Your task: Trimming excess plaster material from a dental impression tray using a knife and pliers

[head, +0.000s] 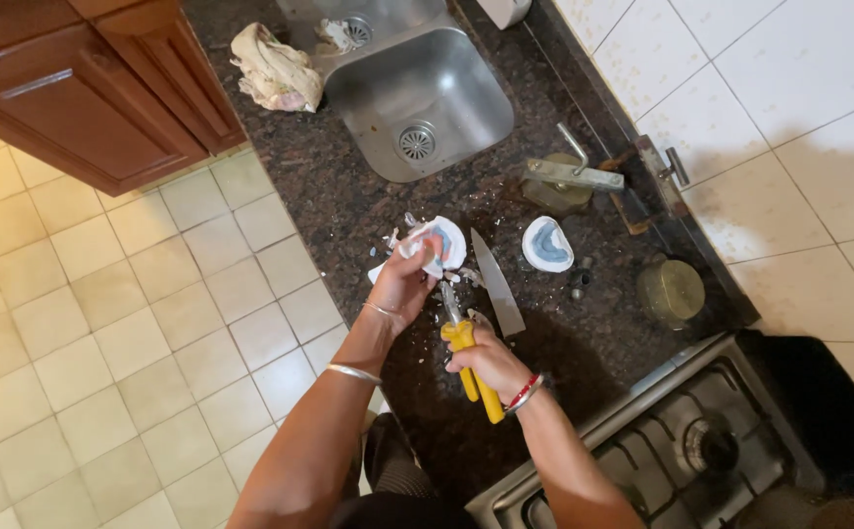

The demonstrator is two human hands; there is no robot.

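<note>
Overhead, the left hand [405, 279] pinches a white, round shell piece [439, 242] over the speckled dark stone counter [348, 211], while the right hand [490, 360] grips yellow-handled pliers [468, 353] beside a steel knife [497, 284] and white crumbs.

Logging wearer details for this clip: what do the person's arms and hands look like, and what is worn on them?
Both arms are bare, with no sleeves or gloves. The left hand has a thin silver bangle at the wrist and a second silver bangle further up the forearm. The right hand wears red and silver bangles at the wrist. No rings can be made out.
</note>
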